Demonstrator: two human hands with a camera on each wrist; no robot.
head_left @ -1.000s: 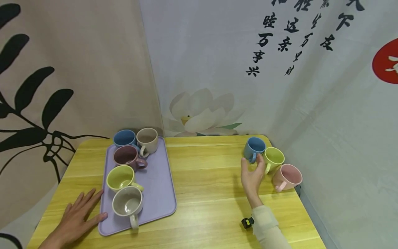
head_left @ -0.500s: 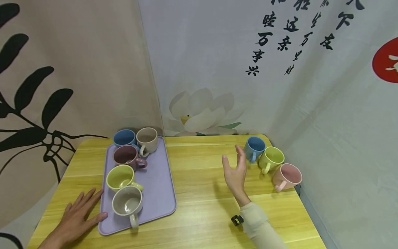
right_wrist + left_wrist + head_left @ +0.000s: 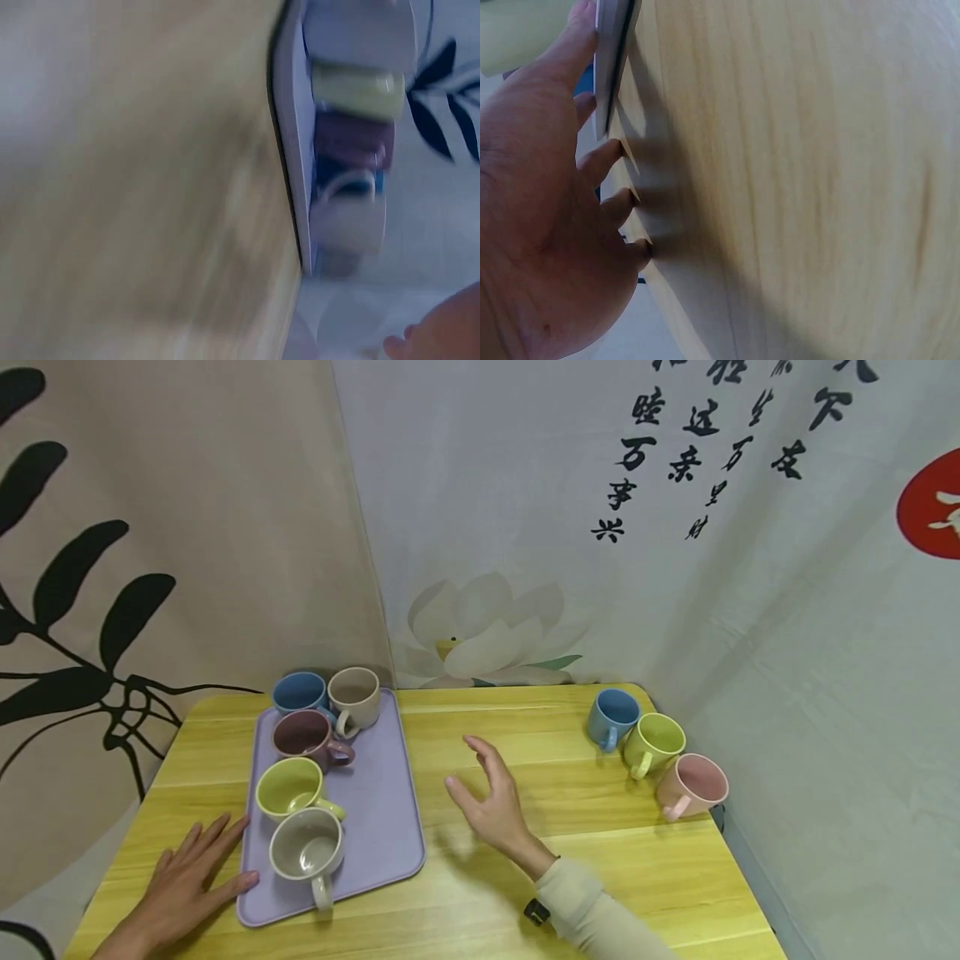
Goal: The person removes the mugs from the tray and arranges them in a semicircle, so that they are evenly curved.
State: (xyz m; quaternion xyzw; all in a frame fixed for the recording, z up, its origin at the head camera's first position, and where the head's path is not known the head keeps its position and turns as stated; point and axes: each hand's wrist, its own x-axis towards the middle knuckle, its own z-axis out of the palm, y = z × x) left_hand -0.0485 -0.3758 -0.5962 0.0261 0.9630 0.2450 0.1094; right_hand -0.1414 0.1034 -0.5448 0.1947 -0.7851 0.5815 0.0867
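My left hand lies spread at the left edge of the purple tray, thumb and fingertips at its rim. Over the wooden table, between the tray and the right-hand mugs, my right hand hovers with fingers apart and nothing in them. On the tray stand a blue mug, a beige mug, a mauve mug, a yellow-green mug and a light grey mug. The right wrist view is blurred and shows the tray's mugs sideways, with part of the hand at its corner.
At the table's right edge stand a blue mug, a yellow-green mug and a pink mug, close together. A printed cloth hangs behind the wooden table.
My right hand has left the blue mug on the right and moved leftward, empty, towards the tray. The left hand and all the mugs have stayed where they were.
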